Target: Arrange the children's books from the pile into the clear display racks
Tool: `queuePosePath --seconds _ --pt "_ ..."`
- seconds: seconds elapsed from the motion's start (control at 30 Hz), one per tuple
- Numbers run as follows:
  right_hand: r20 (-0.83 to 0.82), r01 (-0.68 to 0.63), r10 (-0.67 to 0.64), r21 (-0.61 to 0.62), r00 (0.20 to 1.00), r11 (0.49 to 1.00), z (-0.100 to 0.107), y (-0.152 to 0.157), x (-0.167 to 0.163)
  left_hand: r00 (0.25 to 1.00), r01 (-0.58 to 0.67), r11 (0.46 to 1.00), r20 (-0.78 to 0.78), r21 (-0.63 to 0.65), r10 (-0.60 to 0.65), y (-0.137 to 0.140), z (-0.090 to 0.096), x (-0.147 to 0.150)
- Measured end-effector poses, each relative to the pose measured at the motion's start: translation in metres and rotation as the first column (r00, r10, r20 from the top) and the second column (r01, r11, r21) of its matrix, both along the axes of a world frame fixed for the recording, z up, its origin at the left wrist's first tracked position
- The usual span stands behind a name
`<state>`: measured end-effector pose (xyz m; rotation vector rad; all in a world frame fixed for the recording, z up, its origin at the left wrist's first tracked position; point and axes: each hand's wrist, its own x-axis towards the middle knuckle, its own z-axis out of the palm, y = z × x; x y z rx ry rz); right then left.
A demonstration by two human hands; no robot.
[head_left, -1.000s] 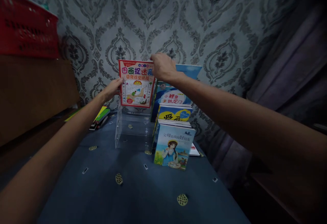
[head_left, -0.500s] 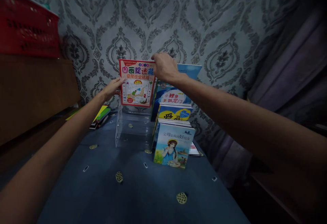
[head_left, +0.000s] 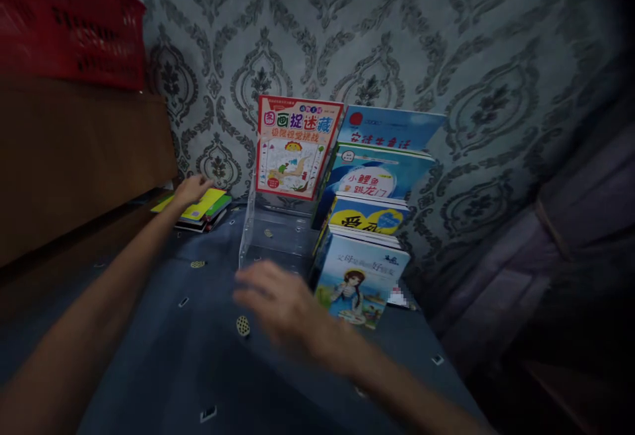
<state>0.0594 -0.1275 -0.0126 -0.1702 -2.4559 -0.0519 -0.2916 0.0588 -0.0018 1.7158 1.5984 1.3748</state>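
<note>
My left hand [head_left: 194,190] is over the stack of books on the left, close to a yellow book [head_left: 206,203] on top. It looks open, though its fingertips are partly hidden. Blurred by motion, my right hand [head_left: 278,299] hangs open and empty in front of a clear acrylic book rack [head_left: 280,244]. A red-bordered picture book [head_left: 297,147] stands upright in the rack's back left tier. To its right, blue storybooks [head_left: 381,164], a yellow-and-blue book [head_left: 370,215] and a light blue book with a girl on its cover [head_left: 360,283] stand in stepped rows.
A red plastic basket [head_left: 99,32] sits on a brown wooden cabinet [head_left: 84,164] at the left. Patterned wallpaper backs the blue cloth-covered table [head_left: 163,362]. A purple curtain [head_left: 526,250] hangs along the right side.
Both hands have left the red-bordered book, which now stands by itself in the rack. My left hand moved left and down to the book stack; my right came down toward me. The view shifted.
</note>
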Motion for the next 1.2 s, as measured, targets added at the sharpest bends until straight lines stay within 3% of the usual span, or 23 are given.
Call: queuePosePath --seconds 0.07,0.17,0.2,0.3,0.5,0.7,0.93,1.2 --pt "0.060 0.030 -0.014 -0.282 0.998 0.959 -0.065 -0.026 -0.010 0.956 -0.226 0.969 -0.213 -0.097 0.201 -0.013 -0.028 -0.008" --pt "-0.031 0.068 -0.103 -0.563 0.994 0.824 -0.138 -0.055 -0.019 0.824 -0.417 0.896 -0.480 -0.151 0.302 -0.027 -0.061 -0.010" --pt "-0.053 0.068 -0.127 -0.613 0.991 0.787 -0.155 -0.061 -0.020 0.781 -0.449 0.879 -0.548 -0.159 0.299 -0.029 -0.068 -0.010" --pt "-0.192 -0.014 -0.142 -0.641 0.971 0.768 -0.183 -0.070 -0.019 0.668 -0.493 0.856 -0.698 -0.155 0.258 -0.033 -0.084 -0.009" --pt "-0.185 -0.019 -0.179 -0.746 0.966 0.666 -0.191 -0.062 -0.013 0.512 -0.468 0.877 -0.842 -0.106 0.172 -0.038 -0.094 -0.012" --pt "-0.198 -0.018 -0.196 -0.743 0.960 0.669 -0.184 -0.062 -0.011 0.405 -0.418 0.900 -0.912 -0.121 0.066 -0.042 -0.081 -0.023" --pt "-0.144 0.013 -0.212 -0.800 0.967 0.599 -0.176 -0.063 -0.013 0.350 -0.419 0.897 -0.937 -0.141 0.016 -0.050 -0.069 -0.018" --pt "-0.127 0.004 -0.215 -0.854 0.968 0.520 -0.187 -0.060 -0.013 0.313 -0.440 0.879 -0.949 -0.183 -0.041 -0.064 -0.061 0.018"
